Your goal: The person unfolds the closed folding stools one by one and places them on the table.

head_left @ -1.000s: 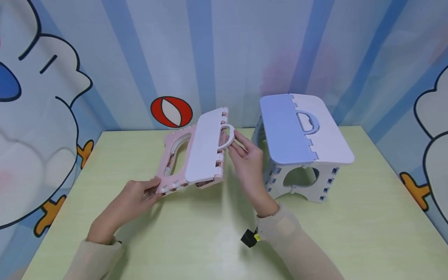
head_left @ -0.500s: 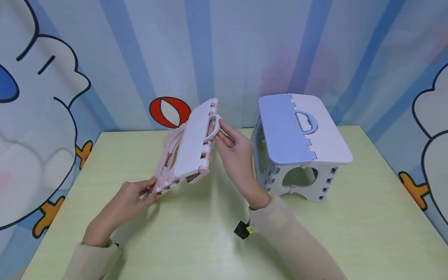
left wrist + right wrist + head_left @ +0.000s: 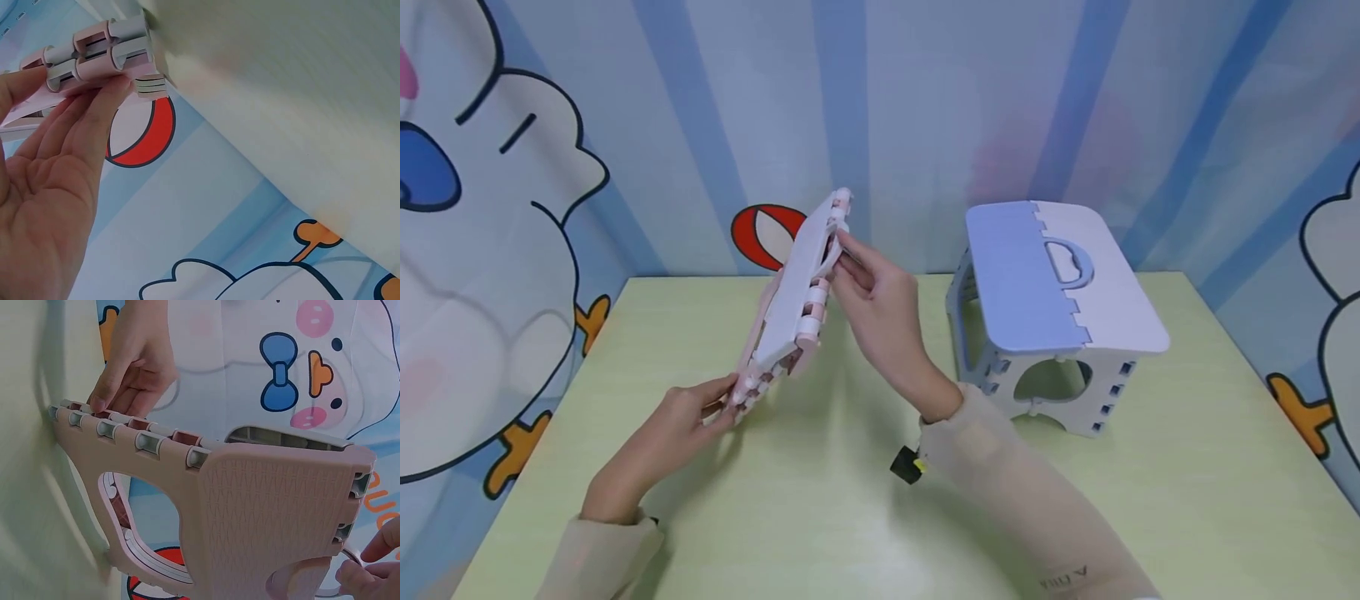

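Observation:
A pink and white folding step stool (image 3: pixel 797 283), nearly folded flat, stands tilted on edge left of centre in the head view. My left hand (image 3: pixel 681 437) pinches its lower near corner; in the left wrist view the thumb and fingers (image 3: pixel 94 119) lie on either side of the hinged edge. My right hand (image 3: pixel 883 312) grips the white carrying handle (image 3: pixel 829 254) at the top edge. The right wrist view shows the pink textured seat half (image 3: pixel 275 512) and a leg panel (image 3: pixel 144 450) with a large cut-out, the left hand (image 3: pixel 134 375) beyond.
A blue and white folding stool (image 3: pixel 1037 283) stands unfolded on the pale green table (image 3: pixel 820 517), right of my right hand. A patterned curtain (image 3: pixel 917 125) with cartoon figures hangs behind the table. A small black device (image 3: pixel 907 465) hangs at my right wrist.
My right hand has moved left and up with the handle, and the pink and white stool has swung steeper and narrower. The left hand keeps its hold on the lower corner.

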The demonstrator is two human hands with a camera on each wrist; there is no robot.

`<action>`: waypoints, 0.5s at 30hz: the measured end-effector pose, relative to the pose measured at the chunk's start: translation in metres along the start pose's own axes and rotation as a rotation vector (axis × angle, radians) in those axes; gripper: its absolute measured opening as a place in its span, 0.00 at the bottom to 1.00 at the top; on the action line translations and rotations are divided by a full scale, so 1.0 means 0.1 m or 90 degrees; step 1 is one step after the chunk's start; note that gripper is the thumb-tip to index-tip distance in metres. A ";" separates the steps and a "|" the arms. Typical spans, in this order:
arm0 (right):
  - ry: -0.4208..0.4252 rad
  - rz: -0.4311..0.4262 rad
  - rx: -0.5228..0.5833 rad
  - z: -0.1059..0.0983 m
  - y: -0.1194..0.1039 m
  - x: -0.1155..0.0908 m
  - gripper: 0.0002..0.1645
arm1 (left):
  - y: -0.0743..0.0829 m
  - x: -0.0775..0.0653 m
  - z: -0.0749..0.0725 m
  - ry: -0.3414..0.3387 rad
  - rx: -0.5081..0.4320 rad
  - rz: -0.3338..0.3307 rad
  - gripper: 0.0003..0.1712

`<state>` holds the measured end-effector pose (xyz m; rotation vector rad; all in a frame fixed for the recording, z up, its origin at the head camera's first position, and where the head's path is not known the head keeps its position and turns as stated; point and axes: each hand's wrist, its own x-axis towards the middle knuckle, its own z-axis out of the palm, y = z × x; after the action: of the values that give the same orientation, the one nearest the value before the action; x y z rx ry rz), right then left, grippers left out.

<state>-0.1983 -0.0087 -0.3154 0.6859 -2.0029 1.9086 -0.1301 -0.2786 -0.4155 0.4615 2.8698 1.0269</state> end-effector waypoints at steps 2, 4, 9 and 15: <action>-0.008 -0.015 -0.016 0.01 -0.01 0.03 0.26 | 0.00 0.00 0.00 -0.006 -0.004 -0.010 0.29; -0.017 -0.025 -0.034 0.01 -0.01 0.05 0.25 | 0.00 0.01 0.00 -0.009 -0.009 -0.017 0.30; -0.047 -0.059 -0.110 0.03 -0.06 0.11 0.25 | -0.01 0.01 0.00 -0.002 -0.017 -0.020 0.30; -0.085 -0.080 -0.231 0.04 -0.13 0.17 0.24 | -0.02 0.00 -0.01 0.000 -0.026 -0.028 0.29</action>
<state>-0.2056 -0.0153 -0.2958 0.8311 -2.2465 1.4098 -0.1303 -0.2806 -0.4163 0.3934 2.8396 1.0750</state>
